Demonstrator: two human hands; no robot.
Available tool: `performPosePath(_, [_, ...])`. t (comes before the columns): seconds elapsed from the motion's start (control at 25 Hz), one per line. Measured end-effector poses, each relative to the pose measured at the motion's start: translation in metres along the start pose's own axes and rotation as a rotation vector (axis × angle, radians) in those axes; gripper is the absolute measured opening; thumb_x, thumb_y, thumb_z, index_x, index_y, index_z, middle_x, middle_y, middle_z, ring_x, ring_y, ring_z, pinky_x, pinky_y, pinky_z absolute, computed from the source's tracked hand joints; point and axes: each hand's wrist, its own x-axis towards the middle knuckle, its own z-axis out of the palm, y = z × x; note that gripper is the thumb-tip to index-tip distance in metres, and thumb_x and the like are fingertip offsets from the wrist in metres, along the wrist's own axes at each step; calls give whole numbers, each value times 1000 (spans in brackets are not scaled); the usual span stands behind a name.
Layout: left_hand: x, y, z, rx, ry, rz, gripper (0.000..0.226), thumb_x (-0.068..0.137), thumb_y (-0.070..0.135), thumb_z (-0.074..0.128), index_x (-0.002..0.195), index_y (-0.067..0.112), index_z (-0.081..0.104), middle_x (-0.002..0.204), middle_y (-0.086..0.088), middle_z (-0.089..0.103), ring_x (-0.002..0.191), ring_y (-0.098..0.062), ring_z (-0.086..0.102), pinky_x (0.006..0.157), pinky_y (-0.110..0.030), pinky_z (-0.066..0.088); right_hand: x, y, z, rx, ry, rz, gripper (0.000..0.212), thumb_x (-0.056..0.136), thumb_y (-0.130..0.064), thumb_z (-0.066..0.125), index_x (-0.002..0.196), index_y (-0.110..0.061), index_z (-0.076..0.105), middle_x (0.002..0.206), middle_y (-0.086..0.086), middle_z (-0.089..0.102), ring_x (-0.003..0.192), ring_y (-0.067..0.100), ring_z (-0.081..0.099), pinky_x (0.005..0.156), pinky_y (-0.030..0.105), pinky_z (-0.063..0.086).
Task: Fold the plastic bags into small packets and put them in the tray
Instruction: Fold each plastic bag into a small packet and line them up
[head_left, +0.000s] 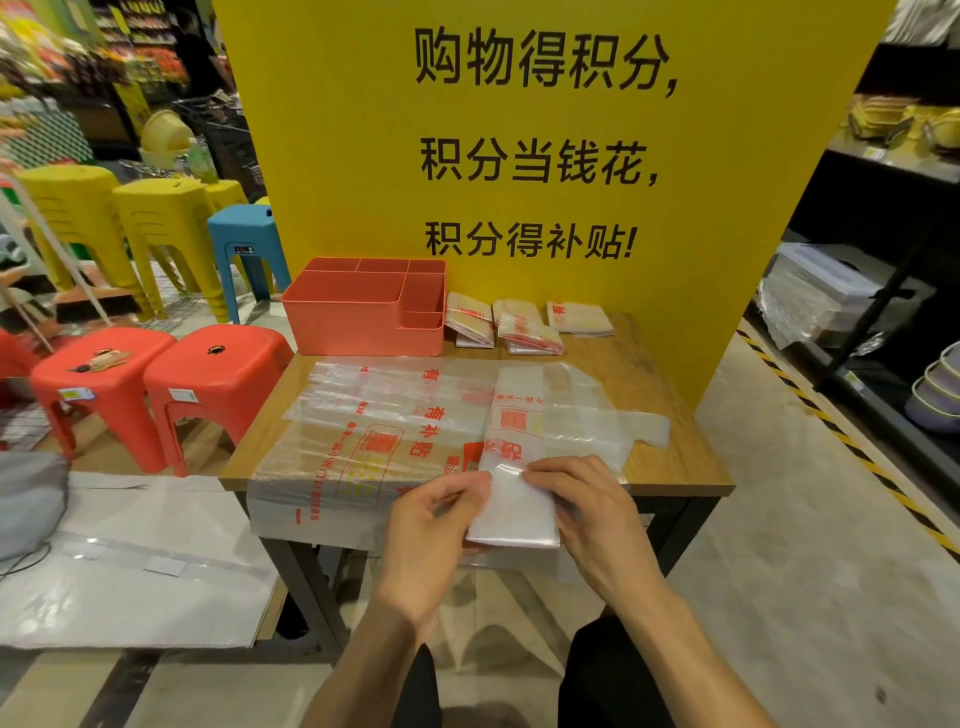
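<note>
A clear plastic bag with red print, folded into a long narrow strip (514, 441), lies across the near right of the small wooden table (670, 457). My left hand (436, 525) and my right hand (582, 509) pinch the strip's near end at the table's front edge, the end partly folded over. Under it lies a stack of flat unfolded bags (374, 441), hanging over the front edge. Several folded packets (524, 325) sit at the back of the table, right of the coral compartment tray (358, 317). The tray's compartments look empty.
A yellow sign board (545, 156) stands right behind the table. Red stools (208, 379), a blue stool (244, 239) and yellow stools stand to the left. A low surface with white sheets (130, 561) is at my near left. Shelves with bowls line the right.
</note>
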Motion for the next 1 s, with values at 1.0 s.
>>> performPosePath(1.0, [44,2,9,233,-4,115,11,90,23,79,87,13,83,86,4,79,79,-17,78,77,-41,66,16,-38,7,488,121,734,31,100,-33,66,74,-19,77,76,-4,74,77,9,67,72,28,52])
